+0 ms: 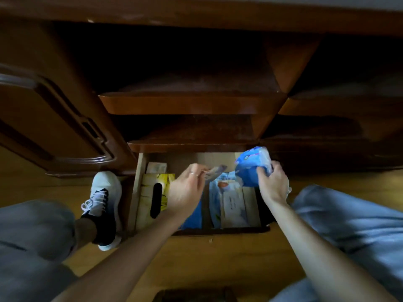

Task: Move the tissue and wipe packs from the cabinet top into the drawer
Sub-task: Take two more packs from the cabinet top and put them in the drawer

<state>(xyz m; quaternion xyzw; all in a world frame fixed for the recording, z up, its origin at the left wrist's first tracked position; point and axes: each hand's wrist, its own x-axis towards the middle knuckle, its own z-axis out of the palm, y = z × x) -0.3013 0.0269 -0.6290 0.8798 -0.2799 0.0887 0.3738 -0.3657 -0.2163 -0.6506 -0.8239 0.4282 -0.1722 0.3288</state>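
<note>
The bottom drawer (137, 188) of the wooden cabinet stands pulled out below me. My right hand (273, 184) grips a blue tissue pack (250, 166) over the drawer's right rear corner. My left hand (187, 188) hovers over the drawer's middle and pinches a small, blurred pale pack (214, 171) between fingers and thumb. Inside the drawer lie a yellow tissue box (152, 192) with a dark slot at the left, a blue pack (194, 216) partly under my left wrist, and a white-and-blue wipe pack (231, 199) at the right. The cabinet top is out of sight.
Two open wooden shelves (192, 103) jut out above the drawer. A cabinet door (54, 118) stands at the left. My legs in grey trousers flank the drawer, and a white-and-black shoe (102, 205) sits on the wooden floor (218, 258) beside the drawer's left wall.
</note>
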